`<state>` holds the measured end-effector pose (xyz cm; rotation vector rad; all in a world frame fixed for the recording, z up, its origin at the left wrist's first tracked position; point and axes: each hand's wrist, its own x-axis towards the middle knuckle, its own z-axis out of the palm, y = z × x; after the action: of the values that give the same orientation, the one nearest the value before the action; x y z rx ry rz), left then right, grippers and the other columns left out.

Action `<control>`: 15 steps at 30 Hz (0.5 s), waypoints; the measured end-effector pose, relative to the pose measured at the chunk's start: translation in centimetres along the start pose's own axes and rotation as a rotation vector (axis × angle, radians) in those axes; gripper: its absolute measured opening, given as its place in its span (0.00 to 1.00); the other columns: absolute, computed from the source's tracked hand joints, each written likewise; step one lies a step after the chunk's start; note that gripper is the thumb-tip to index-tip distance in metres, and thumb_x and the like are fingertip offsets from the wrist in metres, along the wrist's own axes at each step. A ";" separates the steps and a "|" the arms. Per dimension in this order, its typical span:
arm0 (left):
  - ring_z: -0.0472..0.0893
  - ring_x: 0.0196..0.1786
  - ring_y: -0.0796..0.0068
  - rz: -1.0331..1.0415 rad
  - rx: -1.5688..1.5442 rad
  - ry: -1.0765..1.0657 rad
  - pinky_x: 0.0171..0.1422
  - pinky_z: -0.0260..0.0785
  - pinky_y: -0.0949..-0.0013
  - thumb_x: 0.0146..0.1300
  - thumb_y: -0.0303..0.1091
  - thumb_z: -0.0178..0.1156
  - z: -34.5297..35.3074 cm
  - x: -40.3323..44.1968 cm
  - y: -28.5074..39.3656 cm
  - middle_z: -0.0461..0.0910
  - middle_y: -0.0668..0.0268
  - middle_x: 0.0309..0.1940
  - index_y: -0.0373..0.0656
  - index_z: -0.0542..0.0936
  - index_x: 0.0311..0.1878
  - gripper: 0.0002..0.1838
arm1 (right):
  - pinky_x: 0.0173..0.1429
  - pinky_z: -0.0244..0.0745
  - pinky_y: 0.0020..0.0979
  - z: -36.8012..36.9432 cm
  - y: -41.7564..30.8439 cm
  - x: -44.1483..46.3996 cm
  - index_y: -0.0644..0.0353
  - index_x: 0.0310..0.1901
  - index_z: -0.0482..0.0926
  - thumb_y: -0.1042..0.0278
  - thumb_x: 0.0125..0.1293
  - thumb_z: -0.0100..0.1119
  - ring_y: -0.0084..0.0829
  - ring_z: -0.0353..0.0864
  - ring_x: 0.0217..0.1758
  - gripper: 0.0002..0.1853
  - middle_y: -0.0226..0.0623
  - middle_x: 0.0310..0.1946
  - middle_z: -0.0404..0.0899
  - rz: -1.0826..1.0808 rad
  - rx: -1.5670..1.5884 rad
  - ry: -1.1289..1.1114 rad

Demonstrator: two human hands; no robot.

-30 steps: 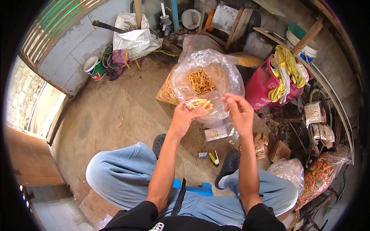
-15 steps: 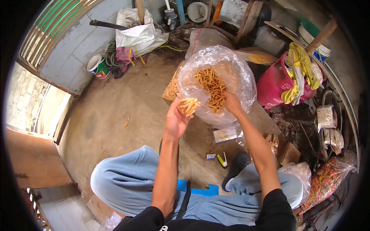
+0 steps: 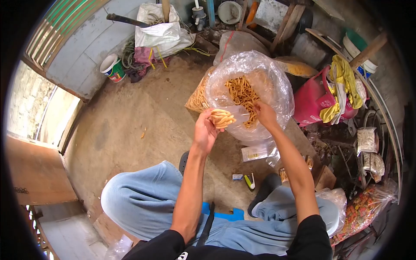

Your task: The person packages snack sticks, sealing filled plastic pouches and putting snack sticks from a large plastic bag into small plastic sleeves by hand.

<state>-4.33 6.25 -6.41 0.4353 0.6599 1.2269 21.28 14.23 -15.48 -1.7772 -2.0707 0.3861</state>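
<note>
A small clear bag of pale stick snacks (image 3: 222,118) is in my left hand (image 3: 205,133), whose fingers wrap round its lower left side. Beside it stands a large open plastic bag (image 3: 277,93) with brown stick snacks (image 3: 242,93) inside. My right hand (image 3: 265,115) is at the right edge of those snacks, its fingers bent together and pointing down; what they hold, if anything, is too small to make out. A flat pack of clear bags (image 3: 255,153) lies on the floor below the large bag. Nearer my feet are a green stapler (image 3: 249,181) and a small box (image 3: 237,177).
A red basket (image 3: 313,99) with yellow cloth (image 3: 346,82) stands at the right. Below it are packed bags (image 3: 367,139) and a sack of colourful snacks (image 3: 362,212). A small bucket (image 3: 112,68) and a white sack (image 3: 162,39) are at the back left.
My right hand has moved from near the small bag down to the brown snacks in the large bag. The small bag in my left hand has turned. The whole view has shifted slightly.
</note>
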 end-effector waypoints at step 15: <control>0.81 0.35 0.75 0.094 0.047 -0.122 0.32 0.74 0.72 0.74 0.38 0.39 3.8 -2.4 0.2 0.80 0.64 0.39 0.44 0.72 0.48 0.13 | 0.27 0.65 0.17 -20.5 -12.7 -11.3 0.64 0.45 0.78 0.73 0.68 0.54 0.14 0.73 0.28 0.08 0.32 0.34 0.83 0.182 0.940 0.125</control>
<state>-2.38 4.20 -2.92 0.5813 0.5700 1.2651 20.83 0.26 7.17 -1.3292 -1.2744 1.0543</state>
